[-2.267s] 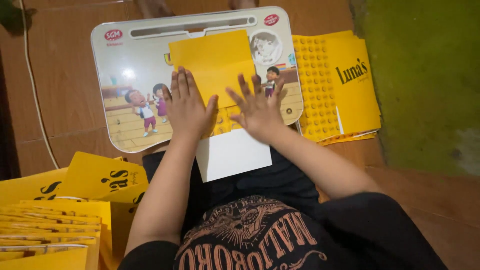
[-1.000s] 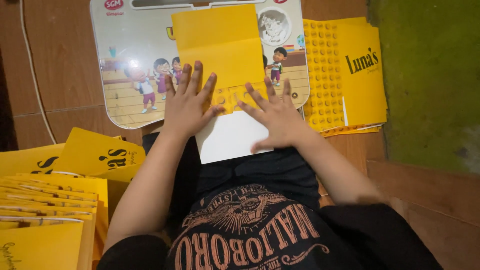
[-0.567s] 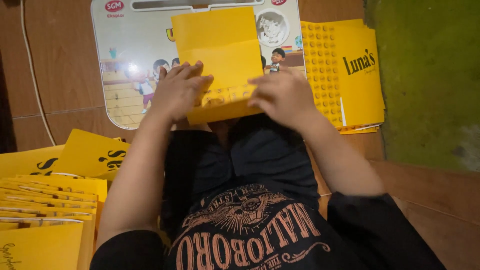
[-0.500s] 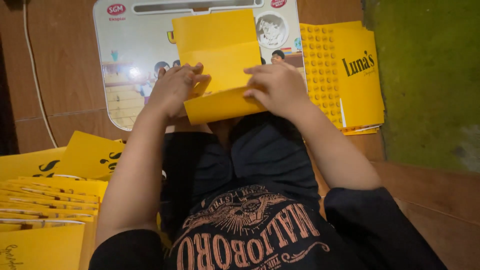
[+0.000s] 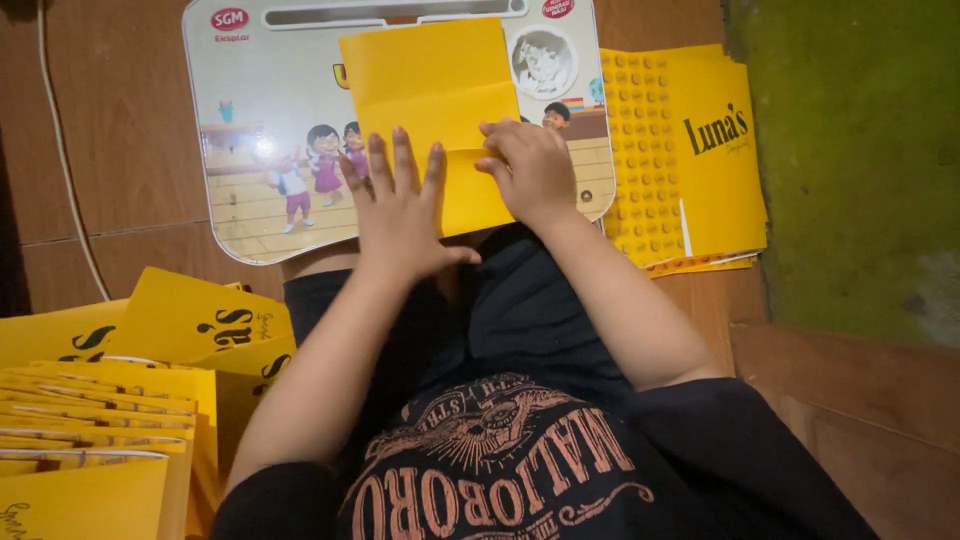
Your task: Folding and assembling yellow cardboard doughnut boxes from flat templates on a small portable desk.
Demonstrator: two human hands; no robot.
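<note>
1. brown wooden floor (image 5: 120, 120) runs under everything, with a green mat (image 5: 850, 160) off to the right and a thin white cable (image 5: 60, 150) along the left edge.

2. left hand (image 5: 400, 215) lies flat with its fingers spread — pressing, not pinching — on the lower part of a folded yellow card sheet (image 5: 430, 90).

3. right hand (image 5: 535, 170) sits at the sheet's lower right, fingers curled down over the folded-up flap; whether the tips actually nip the edge or only push on it, i cannot tell.

4. the sheet looks like thin card: light, stiff enough to hold a crease, easy to dent or skew. it would likely slide on a glossy surface, so flat pressure near the fold line and a light hold at the flap's corners seem the best places to take it.

5. relative to the hands, the sheet reaches up and away from the fingertips, its upper half free, its lower edge under both palms.

6. it rests on a white lap tray with cartoon children (image 5: 260, 150), which serves as the counter across the person's knees.

7. outward: a pile of flat yellow sheets with a dotted panel (image 5: 690, 150) just right of the tray, and a stack of finished yellow pieces (image 5: 100, 400) at lower left.
</note>
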